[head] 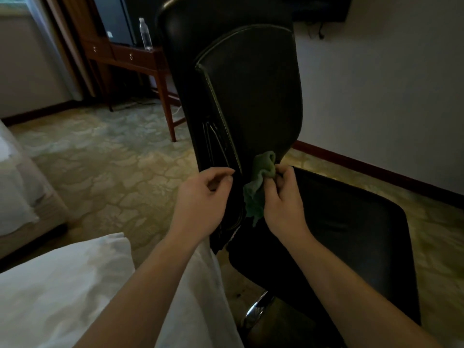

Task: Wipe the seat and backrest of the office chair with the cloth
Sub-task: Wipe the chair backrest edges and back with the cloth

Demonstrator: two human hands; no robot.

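Left forearm, right forearm: bare, reaching forward, converging. Left grip: back up, fingers curled, thumb forward; hold unclear. Right grip: just beside it, fingers curled round the cloth.

No text, label, brand, number or sign is showing legibly anywhere. The clear bottle standing on the wooden worktop is appearing too small and blurred for any print on it to be made out.
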